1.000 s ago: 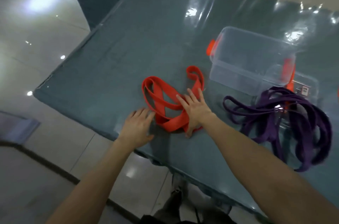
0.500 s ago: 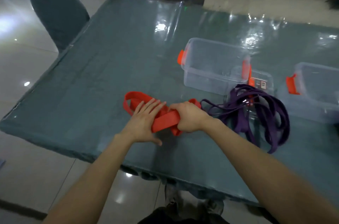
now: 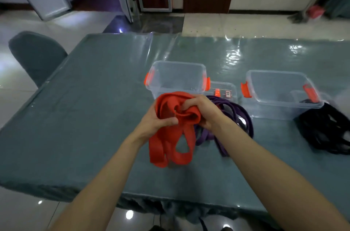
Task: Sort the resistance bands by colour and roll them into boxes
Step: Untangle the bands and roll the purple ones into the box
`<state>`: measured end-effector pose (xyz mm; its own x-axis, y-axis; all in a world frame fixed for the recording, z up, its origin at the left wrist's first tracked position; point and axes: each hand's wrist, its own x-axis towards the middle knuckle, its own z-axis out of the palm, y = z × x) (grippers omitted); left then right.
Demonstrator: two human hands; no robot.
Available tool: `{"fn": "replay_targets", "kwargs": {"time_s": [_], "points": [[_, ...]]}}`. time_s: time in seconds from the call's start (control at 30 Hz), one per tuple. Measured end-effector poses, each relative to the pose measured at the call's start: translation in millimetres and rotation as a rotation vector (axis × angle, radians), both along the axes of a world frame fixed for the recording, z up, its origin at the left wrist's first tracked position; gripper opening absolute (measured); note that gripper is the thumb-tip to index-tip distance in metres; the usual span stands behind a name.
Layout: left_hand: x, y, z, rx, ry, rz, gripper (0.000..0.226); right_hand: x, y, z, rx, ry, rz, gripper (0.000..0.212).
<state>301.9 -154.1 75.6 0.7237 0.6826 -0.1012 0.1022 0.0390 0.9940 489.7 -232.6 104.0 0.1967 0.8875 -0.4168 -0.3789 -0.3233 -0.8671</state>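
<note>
Hands are busy with one wide, flat, orange-red rubber resistance band. The left hand grips the left side of it, with the thumb pressed on the front and the fingers curled round the back. The right hand has its fingers bent tight into the top of the band, where the rubber is all bunched up into a crumpled lump. Both hands hold that lump up above the table. From there the band hangs down in long, floppy loops, and the loops look smooth and a bit twisted. I cannot tell if the lowest loops touch the table. The blue-green table with a shiny clear cover is under everything. Just behind the right hand lies a messy heap of thin purple rubber bands, flat on the table. Behind the hands stands a clear plastic box with orange clips, with its top open. A second clear box, the same kind, stands to the right of it, and something dark sits inside, too blurry to name. A pile of black bands lies on the table, touching the front right corner of that second box. A grey-green padded chair stands at the left side of the table.
</note>
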Motion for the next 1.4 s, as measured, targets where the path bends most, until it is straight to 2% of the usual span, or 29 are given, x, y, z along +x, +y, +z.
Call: {"fn": "replay_targets", "kwargs": {"time_s": [0.07,0.13,0.23,0.27,0.33,0.4,0.43,0.53,0.6,0.67,0.73,0.8,0.87,1.0,1.13,1.23,1.3,1.4], "points": [[31,-22,7,0.002,-0.005,0.030,0.072,19,-22,-5,0.007,-0.033,-0.102,0.051],[62,-44,9,0.039,0.032,0.054,0.057,43,-50,-12,-0.008,-0.177,-0.217,0.046],[105,-78,3,0.152,0.142,0.086,0.047,84,-98,-26,0.016,-0.457,-0.170,0.039],[120,-89,0,0.200,0.178,0.089,0.043,99,-115,-30,0.028,-0.497,-0.130,0.043],[149,-105,-4,0.285,0.206,0.105,0.031,128,-153,-39,0.064,-0.563,-0.016,0.072],[174,-119,-1,0.330,0.217,0.152,0.030,154,-193,-47,0.099,-0.716,0.111,0.099],[185,-124,3,0.359,0.231,0.173,0.029,166,-212,-51,0.084,-0.821,0.148,0.103],[214,-134,16,0.577,0.346,0.142,0.047,202,-258,-67,-0.106,-1.236,0.268,0.096],[236,-142,24,0.753,0.514,-0.002,0.052,218,-278,-74,-0.231,-1.395,0.345,0.087],[263,-154,26,0.992,0.664,-0.200,0.051,231,-293,-75,-0.258,-1.381,0.316,0.090],[294,-171,26,1.191,0.721,-0.377,0.046,243,-307,-71,-0.230,-1.335,0.220,0.102],[326,-186,26,1.304,0.715,-0.503,0.038,256,-322,-64,-0.221,-1.307,0.120,0.116],[354,-200,25,1.352,0.698,-0.576,0.033,274,-338,-60,-0.238,-1.316,0.106,0.123],[396,-231,17,1.284,0.703,-0.717,0.033,311,-373,-65,-0.288,-1.310,0.100,0.134],[435,-263,10,0.958,0.673,-0.808,0.056,336,-391,-80,-0.126,-1.049,-0.009,0.146],[467,-282,11,0.700,0.635,-0.815,0.080,359,-395,-95,0.002,-0.813,-0.090,0.122],[484,-297,13,0.547,0.592,-0.759,0.091,386,-405,-104,0.048,-0.751,-0.131,0.106],[505,-335,13,0.313,0.459,-0.550,0.079,434,-430,-100,0.098,-0.762,-0.053,0.092]]}}
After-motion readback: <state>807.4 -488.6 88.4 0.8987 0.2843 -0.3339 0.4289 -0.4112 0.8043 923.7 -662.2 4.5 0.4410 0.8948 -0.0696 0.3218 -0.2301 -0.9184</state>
